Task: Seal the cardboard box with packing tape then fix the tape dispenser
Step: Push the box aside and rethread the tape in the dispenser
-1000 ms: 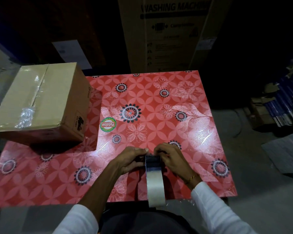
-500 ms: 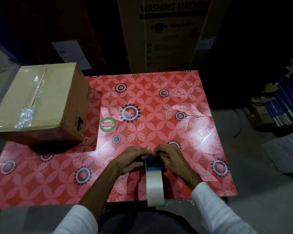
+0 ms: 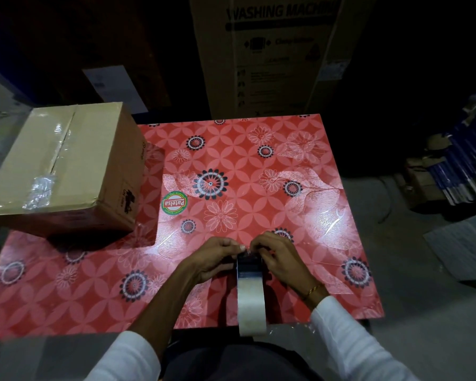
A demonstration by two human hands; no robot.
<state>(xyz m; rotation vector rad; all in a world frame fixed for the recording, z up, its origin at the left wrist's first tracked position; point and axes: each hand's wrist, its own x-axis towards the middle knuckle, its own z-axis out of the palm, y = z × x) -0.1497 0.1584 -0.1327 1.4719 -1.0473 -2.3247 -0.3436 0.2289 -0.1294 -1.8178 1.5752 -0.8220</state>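
Note:
A roll of clear packing tape in a dark tape dispenser (image 3: 250, 287) stands on edge over the near side of the red flowered table (image 3: 259, 166). My left hand (image 3: 215, 259) grips the dispenser's left side. My right hand (image 3: 279, 257) grips its right side. The fingertips of both hands meet at the dispenser's far end and pinch something small and shiny there. The cardboard box (image 3: 63, 171) sits at the table's far left, shut, with clear tape along its top seam and a crumpled tape end near its front edge.
A tall carton printed WASHING MACHINE (image 3: 280, 56) stands behind the table. A round green sticker (image 3: 174, 202) lies on the table. Stacked blue items and cardboard (image 3: 456, 171) sit on the floor at right, with a grey mat (image 3: 459, 251) nearer.
My fingertips have drawn closer together at the dispenser's far end. The box and the dispenser stay where they were.

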